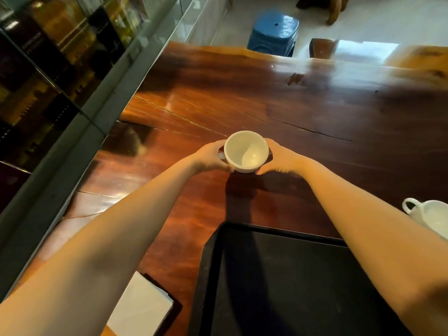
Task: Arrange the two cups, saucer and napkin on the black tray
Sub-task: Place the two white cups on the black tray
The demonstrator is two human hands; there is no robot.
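White cup [246,151] is clasped between left hand [210,158] and right hand [281,157] over the counter [315,112], beyond the black tray [278,287]. Second cup [431,218] at right edge; napkin [140,309] near left.

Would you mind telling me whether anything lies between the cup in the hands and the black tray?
Nothing visible does: only bare wooden table separates the cup, held by the left hand and right hand, from the black tray.
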